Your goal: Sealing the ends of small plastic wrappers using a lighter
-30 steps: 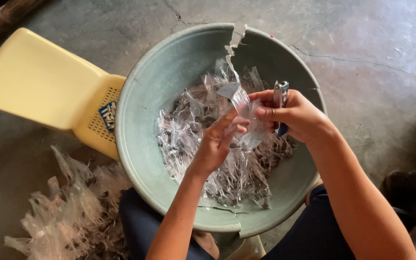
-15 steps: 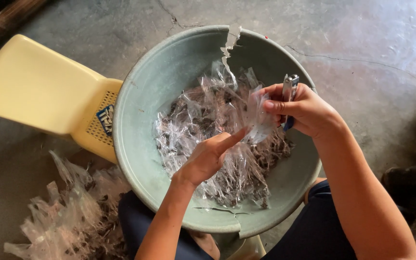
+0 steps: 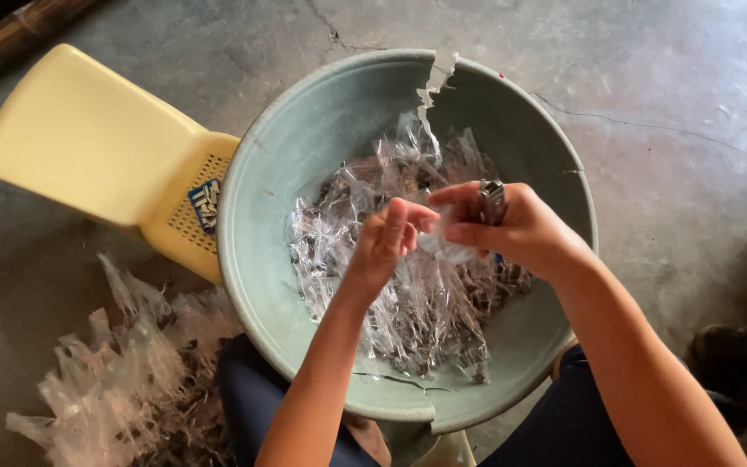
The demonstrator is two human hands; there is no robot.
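A cracked grey-green plastic basin [image 3: 304, 121] rests on my lap and holds a heap of small clear plastic packets [image 3: 417, 329] with dark contents. Over the heap, my right hand [image 3: 520, 229] grips a small metal tool with a blue handle [image 3: 491, 197] and pinches a clear packet [image 3: 444, 246]. My left hand [image 3: 386, 242] has its fingertips closed on the same packet from the left. Both hands meet above the middle of the basin.
A yellow plastic chair [image 3: 88, 143] stands left of the basin on the concrete floor [image 3: 676, 78]. A pile of clear plastic packets [image 3: 123, 380] lies on the floor at lower left. The basin rim has a split at the top [image 3: 436, 82] and a crack near me.
My left hand dropped into the heap, then came back up to meet my right hand on a clear packet. The right hand stayed with its tool, shifting slightly.
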